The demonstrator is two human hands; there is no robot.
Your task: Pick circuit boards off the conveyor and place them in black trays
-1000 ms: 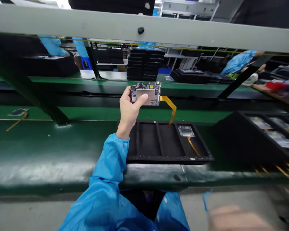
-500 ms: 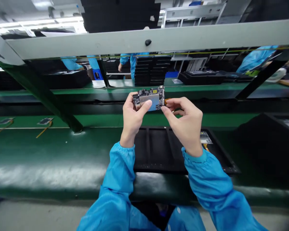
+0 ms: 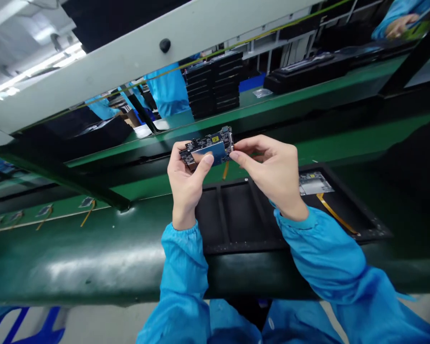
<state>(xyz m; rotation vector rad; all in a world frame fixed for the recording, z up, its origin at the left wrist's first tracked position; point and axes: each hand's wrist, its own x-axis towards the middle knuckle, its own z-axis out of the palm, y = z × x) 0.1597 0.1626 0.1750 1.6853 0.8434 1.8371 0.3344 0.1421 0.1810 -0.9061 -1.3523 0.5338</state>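
Note:
My left hand point(image 3: 187, 184) grips a small circuit board point(image 3: 220, 149) by its left end, thumb on the metal shield and fingers behind. The board is tilted, with black components, a yellow label and a shiny shield. At its right edge, my right hand point(image 3: 268, 165) is closed, with thumb and forefinger pinching the connector edge. An orange flex cable point(image 3: 225, 170) hangs below the board; its upper end is hidden behind it. Under both hands lies a black compartmented tray point(image 3: 236, 246). Another circuit board point(image 3: 314, 183) with an orange flex cable point(image 3: 335, 213) rests in its right part.
Several boards with orange cables point(image 3: 87, 202) lie along the green bench point(image 3: 93, 253) to the left. A dark post point(image 3: 75, 172) slants down near them. Stacked black trays point(image 3: 215, 86) stand across the bench, where people in blue work clothes point(image 3: 168, 91) are seen.
My view has tilted and shifted. The right fingers, earlier at the orange cable, now pinch the board's edge, and the cable hangs below the board. The left hand still grips the board.

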